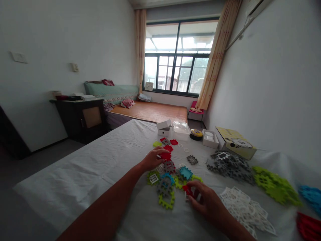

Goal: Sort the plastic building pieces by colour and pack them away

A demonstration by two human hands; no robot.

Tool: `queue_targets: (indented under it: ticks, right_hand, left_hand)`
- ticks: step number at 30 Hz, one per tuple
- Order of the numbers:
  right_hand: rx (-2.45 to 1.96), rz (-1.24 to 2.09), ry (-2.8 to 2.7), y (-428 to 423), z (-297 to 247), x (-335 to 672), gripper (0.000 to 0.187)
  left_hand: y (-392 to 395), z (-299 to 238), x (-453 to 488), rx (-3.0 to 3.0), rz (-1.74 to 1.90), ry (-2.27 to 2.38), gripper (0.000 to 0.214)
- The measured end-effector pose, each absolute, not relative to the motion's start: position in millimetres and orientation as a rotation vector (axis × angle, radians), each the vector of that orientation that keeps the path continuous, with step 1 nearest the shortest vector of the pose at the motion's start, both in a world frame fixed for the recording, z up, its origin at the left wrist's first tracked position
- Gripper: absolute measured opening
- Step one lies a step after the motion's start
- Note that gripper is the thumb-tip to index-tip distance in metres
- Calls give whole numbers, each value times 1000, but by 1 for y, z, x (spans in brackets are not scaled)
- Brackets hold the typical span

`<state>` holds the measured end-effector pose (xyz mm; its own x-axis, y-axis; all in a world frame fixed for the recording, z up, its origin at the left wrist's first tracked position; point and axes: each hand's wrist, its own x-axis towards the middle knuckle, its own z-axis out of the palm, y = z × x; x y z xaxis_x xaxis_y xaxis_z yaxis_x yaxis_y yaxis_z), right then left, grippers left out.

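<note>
Your left hand [152, 160] is in the middle of the frame, its fingers at a flat red plastic piece with bumpy edges [166, 156]; I can't tell if they pinch it or just touch it. Your right hand [205, 198], low and right of the middle, pinches a small red plastic piece [186, 188]. If that arm slides right, it could mess up the thin white plastic frames [247, 207] piled beside it. A tug on the wrinkly white cloth [100, 160] could shift the bumpy gray plastic piece [164, 188] at lower middle.
</note>
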<state>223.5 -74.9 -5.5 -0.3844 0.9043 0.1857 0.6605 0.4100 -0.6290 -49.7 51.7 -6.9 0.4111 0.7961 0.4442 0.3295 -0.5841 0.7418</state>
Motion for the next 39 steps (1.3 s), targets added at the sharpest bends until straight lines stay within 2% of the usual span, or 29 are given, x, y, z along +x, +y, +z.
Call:
queue_targets:
  ticks: [8,13,18,22,25,30,33,39]
  right_hand:
    - [-1391,718,-2014,-72,-5,233,35]
    - [-1340,733,-1960,-71,-2,236,27]
    - [-1327,813,-1951,-69,-7,238,33]
    - [-1324,849,-1921,-67,-13,240,42]
    - [-1308,839,-1931,-64,-13,241,41]
    - [-1281,677,-1911,-69,8,242,28]
    - [-1271,478,-1915,-82,30,258,28]
    - [-1630,202,-1519,-123,39,378,30]
  left_hand:
    - [54,9,-54,1864,1311,920,56]
    - [56,5,-58,2024,1288,1082,45]
    - [53,-2,-59,2323,1003,1301,36]
    - [53,-4,-62,2434,798,1265,54]
    - [54,-4,-62,2467,803,1250,55]
    - [54,0,-58,2463,804,1266,38]
    - [60,-2,-61,2408,845,1255,31]
    - [74,-8,-64,2336,952,1270,33]
